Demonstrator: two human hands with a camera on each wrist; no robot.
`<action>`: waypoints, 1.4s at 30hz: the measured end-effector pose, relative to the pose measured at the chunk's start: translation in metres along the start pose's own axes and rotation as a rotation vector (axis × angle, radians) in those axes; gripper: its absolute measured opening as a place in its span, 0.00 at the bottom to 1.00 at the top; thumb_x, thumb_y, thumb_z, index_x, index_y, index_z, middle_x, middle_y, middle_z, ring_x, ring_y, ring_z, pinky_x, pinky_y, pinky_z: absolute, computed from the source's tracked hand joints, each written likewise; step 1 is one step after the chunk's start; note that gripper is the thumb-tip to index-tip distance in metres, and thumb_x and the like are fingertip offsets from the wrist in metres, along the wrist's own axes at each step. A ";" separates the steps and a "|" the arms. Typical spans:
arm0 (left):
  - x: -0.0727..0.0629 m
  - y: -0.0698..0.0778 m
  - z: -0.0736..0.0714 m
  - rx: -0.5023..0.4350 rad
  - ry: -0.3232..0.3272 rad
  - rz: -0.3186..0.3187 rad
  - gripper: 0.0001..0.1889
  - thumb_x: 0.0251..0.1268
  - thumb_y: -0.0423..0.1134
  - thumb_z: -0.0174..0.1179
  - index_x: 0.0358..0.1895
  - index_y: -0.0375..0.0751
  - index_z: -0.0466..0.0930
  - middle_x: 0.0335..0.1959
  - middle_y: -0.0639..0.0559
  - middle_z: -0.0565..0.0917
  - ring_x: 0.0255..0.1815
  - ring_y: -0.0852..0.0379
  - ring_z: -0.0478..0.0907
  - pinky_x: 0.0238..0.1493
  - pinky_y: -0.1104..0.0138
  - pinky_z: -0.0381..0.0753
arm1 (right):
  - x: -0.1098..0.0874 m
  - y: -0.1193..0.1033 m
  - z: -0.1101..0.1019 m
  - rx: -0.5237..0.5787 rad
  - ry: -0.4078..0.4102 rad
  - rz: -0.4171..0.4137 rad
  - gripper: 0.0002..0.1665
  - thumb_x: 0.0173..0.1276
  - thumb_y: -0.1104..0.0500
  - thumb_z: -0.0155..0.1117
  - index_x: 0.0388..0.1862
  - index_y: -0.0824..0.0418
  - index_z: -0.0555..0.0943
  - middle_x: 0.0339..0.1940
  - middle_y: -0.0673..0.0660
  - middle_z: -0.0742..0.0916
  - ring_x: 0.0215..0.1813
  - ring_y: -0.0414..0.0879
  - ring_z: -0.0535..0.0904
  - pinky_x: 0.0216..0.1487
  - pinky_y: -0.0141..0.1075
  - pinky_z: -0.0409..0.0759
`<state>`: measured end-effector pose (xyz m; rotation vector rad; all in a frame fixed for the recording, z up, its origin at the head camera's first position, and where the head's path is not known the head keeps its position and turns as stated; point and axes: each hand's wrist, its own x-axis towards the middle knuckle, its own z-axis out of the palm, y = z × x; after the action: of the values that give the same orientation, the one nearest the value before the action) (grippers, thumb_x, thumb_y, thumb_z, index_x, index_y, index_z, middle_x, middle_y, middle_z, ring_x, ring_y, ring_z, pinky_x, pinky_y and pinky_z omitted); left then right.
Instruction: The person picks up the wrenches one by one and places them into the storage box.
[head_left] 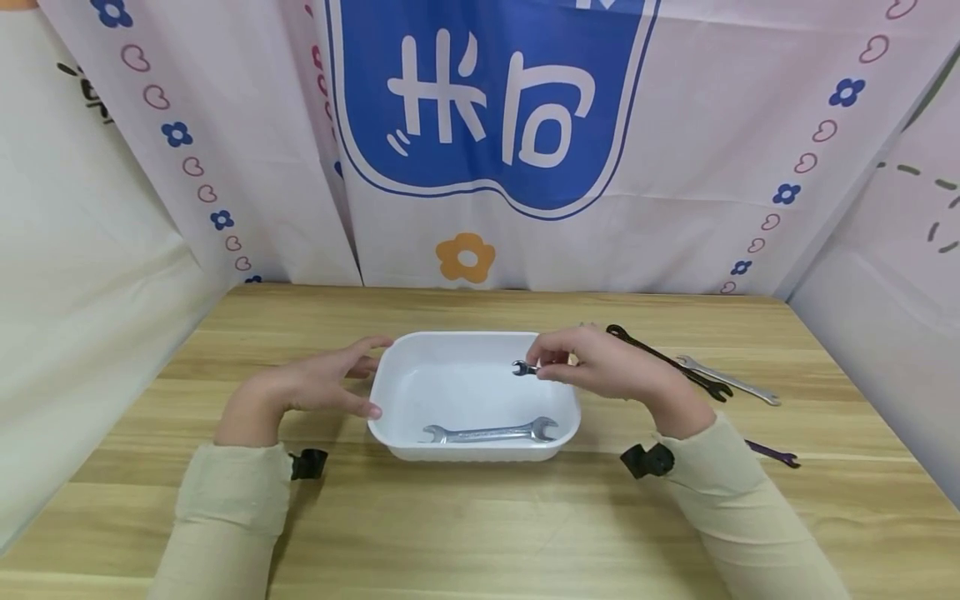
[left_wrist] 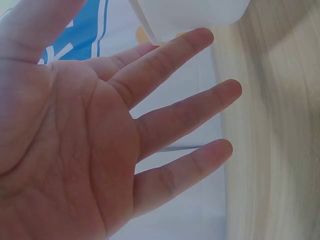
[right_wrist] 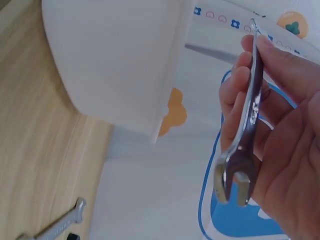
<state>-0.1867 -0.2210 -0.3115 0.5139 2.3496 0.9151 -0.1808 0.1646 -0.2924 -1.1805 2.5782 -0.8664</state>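
A white rectangular tub sits on the wooden table. Along its near side, inside, lies a silver open-end wrench. My left hand is at the tub's left end, thumb at the rim and fingers spread; in the left wrist view its palm holds nothing. Over the right part of the tub, my right hand pinches a shiny wrench between thumb and fingers. In the head view only one forked end of that wrench shows past the fingertips. The right wrist view shows most of its length.
Right of the tub, a black wrench lies beside a silver wrench. Nearer, a purple wrench is partly hidden by the right sleeve. A printed cloth hangs behind the table, with cloth at both sides.
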 end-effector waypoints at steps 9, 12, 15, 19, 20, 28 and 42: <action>0.000 -0.001 0.000 -0.003 -0.001 0.012 0.56 0.56 0.47 0.73 0.80 0.44 0.41 0.75 0.31 0.63 0.77 0.30 0.56 0.69 0.33 0.63 | 0.019 -0.014 0.008 0.050 -0.004 -0.092 0.10 0.73 0.62 0.60 0.49 0.61 0.83 0.43 0.57 0.88 0.40 0.40 0.81 0.42 0.33 0.83; 0.000 -0.001 0.000 -0.007 0.000 0.011 0.56 0.56 0.46 0.73 0.80 0.45 0.41 0.75 0.31 0.63 0.77 0.30 0.56 0.68 0.33 0.62 | 0.026 -0.014 0.012 0.085 -0.010 -0.119 0.09 0.73 0.63 0.60 0.49 0.63 0.83 0.43 0.59 0.88 0.40 0.45 0.82 0.42 0.33 0.83; 0.001 -0.002 0.000 -0.007 0.002 0.008 0.56 0.56 0.47 0.73 0.80 0.45 0.41 0.75 0.32 0.63 0.77 0.30 0.56 0.68 0.32 0.62 | 0.033 -0.011 0.018 0.115 -0.014 -0.137 0.09 0.73 0.63 0.60 0.48 0.63 0.83 0.44 0.60 0.88 0.39 0.45 0.82 0.42 0.34 0.83; 0.001 -0.003 0.000 -0.003 0.003 0.002 0.57 0.56 0.48 0.73 0.80 0.46 0.40 0.76 0.32 0.63 0.77 0.30 0.56 0.68 0.32 0.62 | 0.039 -0.006 0.025 0.156 -0.023 -0.153 0.08 0.73 0.64 0.60 0.47 0.65 0.83 0.42 0.59 0.87 0.38 0.40 0.79 0.41 0.34 0.83; 0.001 -0.003 0.000 -0.004 0.003 0.001 0.57 0.56 0.48 0.73 0.80 0.46 0.40 0.76 0.32 0.63 0.77 0.30 0.56 0.68 0.31 0.61 | 0.041 -0.006 0.027 0.170 -0.028 -0.156 0.08 0.73 0.64 0.60 0.47 0.65 0.82 0.41 0.59 0.87 0.37 0.40 0.79 0.41 0.34 0.83; 0.001 0.000 0.001 -0.007 0.003 -0.004 0.56 0.57 0.46 0.73 0.80 0.46 0.40 0.76 0.32 0.63 0.77 0.30 0.57 0.68 0.32 0.62 | 0.048 -0.002 0.040 0.173 -0.076 -0.113 0.07 0.73 0.63 0.61 0.45 0.65 0.82 0.38 0.57 0.86 0.37 0.38 0.78 0.40 0.35 0.82; 0.001 -0.001 0.000 0.003 0.005 0.006 0.56 0.56 0.46 0.73 0.80 0.45 0.40 0.75 0.33 0.63 0.77 0.30 0.56 0.69 0.30 0.59 | 0.058 0.013 0.056 0.208 -0.148 -0.042 0.06 0.72 0.64 0.61 0.43 0.64 0.82 0.36 0.58 0.86 0.37 0.37 0.79 0.41 0.30 0.81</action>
<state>-0.1876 -0.2209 -0.3131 0.5203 2.3553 0.9167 -0.2063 0.1038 -0.3408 -1.1933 2.2915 -0.9891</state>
